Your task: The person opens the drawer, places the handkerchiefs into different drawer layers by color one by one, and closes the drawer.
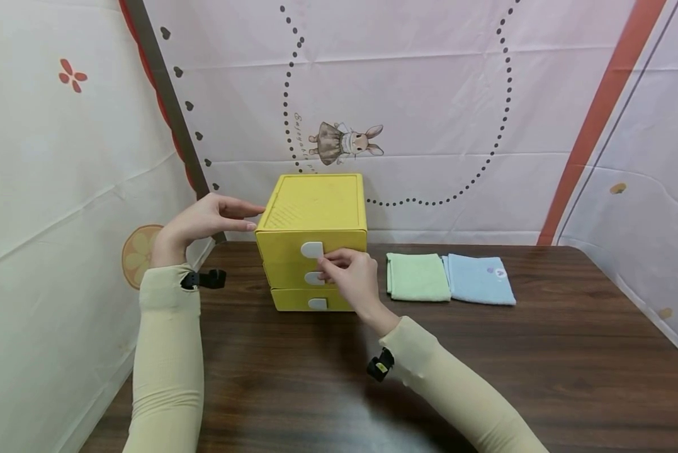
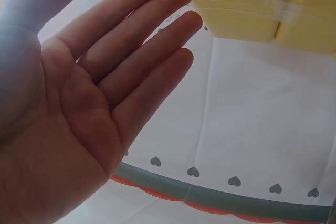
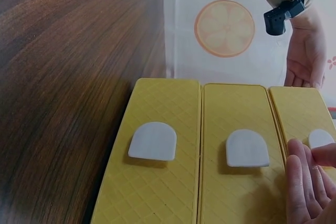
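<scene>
A yellow three-drawer box [image 1: 316, 201] stands on the wooden table, each drawer front carrying a white rounded handle. My right hand [image 1: 352, 280] is at the top drawer, thumb and fingertips pinching the edge of its handle [image 1: 311, 250]. In the right wrist view, the middle handle [image 3: 247, 148] and bottom handle [image 3: 153, 141] are untouched, and the drawers look closed. My left hand [image 1: 203, 220] reaches to the box's upper left side. In the left wrist view its fingers [image 2: 152, 87] are extended, fingertips at the yellow wall.
Right of the box lie a folded green cloth [image 1: 418, 278] and a folded blue cloth [image 1: 480, 280], side by side on the dark wooden table [image 1: 293, 377]. Patterned fabric [image 1: 440, 113] hangs behind the table and along both sides, close to my left arm.
</scene>
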Action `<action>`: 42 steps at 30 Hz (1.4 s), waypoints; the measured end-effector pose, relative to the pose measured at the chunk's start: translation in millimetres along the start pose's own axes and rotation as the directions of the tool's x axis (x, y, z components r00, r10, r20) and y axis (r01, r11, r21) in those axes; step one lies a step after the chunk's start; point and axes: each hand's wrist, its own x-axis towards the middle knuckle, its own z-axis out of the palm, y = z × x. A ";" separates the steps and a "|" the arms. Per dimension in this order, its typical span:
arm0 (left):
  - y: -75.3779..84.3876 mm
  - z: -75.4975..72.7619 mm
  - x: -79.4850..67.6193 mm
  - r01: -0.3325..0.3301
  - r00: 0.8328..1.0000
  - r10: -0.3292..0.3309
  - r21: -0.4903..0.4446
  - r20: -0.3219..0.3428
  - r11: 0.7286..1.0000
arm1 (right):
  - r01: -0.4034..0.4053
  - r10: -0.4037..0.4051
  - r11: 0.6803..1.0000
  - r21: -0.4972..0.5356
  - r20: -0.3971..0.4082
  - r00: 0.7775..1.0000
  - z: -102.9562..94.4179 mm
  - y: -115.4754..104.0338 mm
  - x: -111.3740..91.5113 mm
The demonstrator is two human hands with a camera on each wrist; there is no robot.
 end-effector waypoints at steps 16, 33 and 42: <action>-2.5 -0.3 2.7 0.008 1.000 -0.008 -0.001 0.001 1.000 | 0.009 -0.009 1.000 0.018 0.019 1.000 -6.1 -24.9 -9.0; -4.7 -0.1 1.2 -0.016 1.000 0.016 0.011 -0.014 1.000 | -0.006 0.010 0.993 -0.119 0.035 0.999 -1.7 26.0 -10.1; -8.2 -0.4 1.7 -0.029 1.000 0.029 0.000 -0.010 1.000 | -0.030 0.035 0.981 -0.192 0.026 0.999 -0.8 39.8 -15.1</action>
